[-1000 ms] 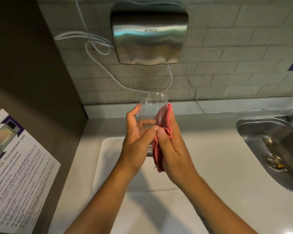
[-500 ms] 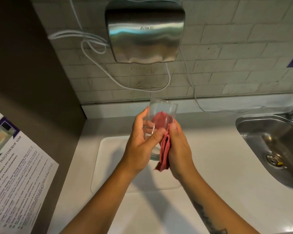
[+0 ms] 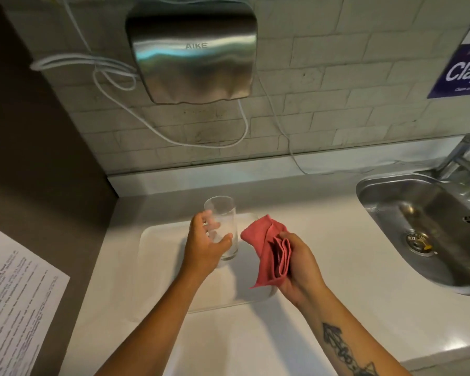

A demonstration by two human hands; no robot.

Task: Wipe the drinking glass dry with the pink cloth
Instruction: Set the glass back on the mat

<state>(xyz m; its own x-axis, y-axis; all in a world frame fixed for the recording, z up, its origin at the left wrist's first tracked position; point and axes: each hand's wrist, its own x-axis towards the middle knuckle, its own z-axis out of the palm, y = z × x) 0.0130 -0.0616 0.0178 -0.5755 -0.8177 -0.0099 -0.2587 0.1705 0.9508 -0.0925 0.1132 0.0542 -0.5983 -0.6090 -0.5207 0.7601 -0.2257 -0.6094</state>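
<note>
Here, lower right of centre: right hand (image 3: 300,263) clamped on folded pink cloth (image 3: 269,251), clear of the glass. Centre: left hand (image 3: 205,245) wrapped around glass (image 3: 223,226), upright on white tray (image 3: 160,248). Right edge: steel sink (image 3: 423,226). Top centre: wall-mounted hand dryer (image 3: 193,55).

Left hand (image 3: 205,246) wrapped round upright drinking glass (image 3: 223,226) on white tray (image 3: 158,256); right hand (image 3: 299,267) clutching folded pink cloth (image 3: 269,251) beside it.
</note>
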